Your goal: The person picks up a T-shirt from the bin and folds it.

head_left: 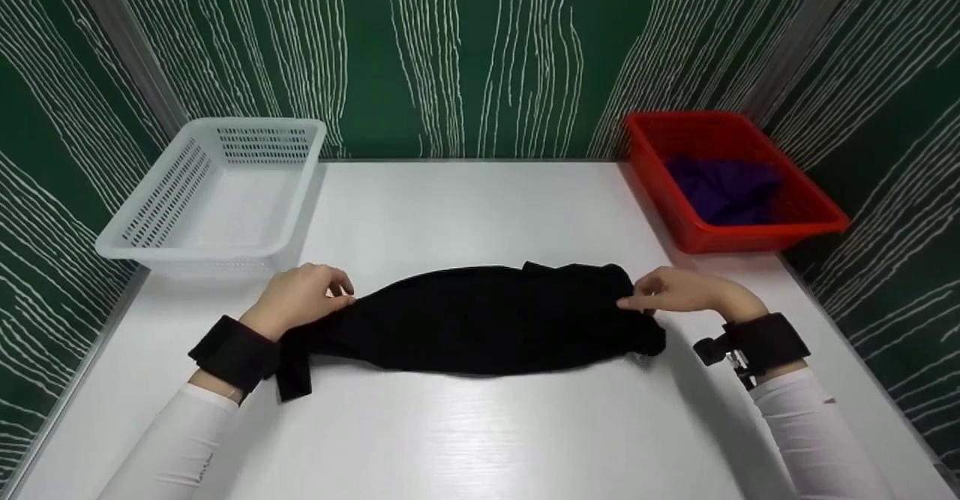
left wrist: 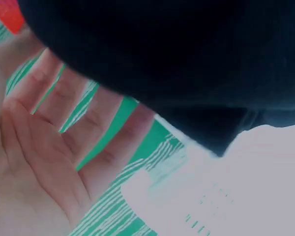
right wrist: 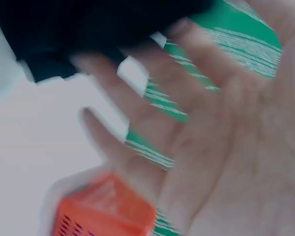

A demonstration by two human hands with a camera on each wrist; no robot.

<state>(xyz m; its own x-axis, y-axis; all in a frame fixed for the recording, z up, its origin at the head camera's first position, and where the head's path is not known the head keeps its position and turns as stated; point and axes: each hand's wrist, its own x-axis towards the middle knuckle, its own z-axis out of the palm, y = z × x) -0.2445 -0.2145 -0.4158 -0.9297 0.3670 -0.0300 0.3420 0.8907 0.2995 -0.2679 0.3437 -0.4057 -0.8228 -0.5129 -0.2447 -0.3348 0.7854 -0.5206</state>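
A white basket (head_left: 244,203) stands at left and a red basket (head_left: 739,239) holding purple cloth (head_left: 727,191) at right.

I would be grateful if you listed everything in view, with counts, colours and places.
Cloth: one, black, stretched between the hands
Perforated plastic basket: one, white, far left of the table
Plastic basket: one, red, far right of the table
Crumpled cloth: one, purple, inside the red basket
Table: one, white, beneath everything
Line-patterned panels: three, green with white lines, behind and at both sides
Corner posts: two, grey, between panels
Wristbands: two, black, one per wrist
Sleeves: two, white, on the forearms
Left hand: one, bare, at the black cloth's left end
Right hand: one, bare, at its right end
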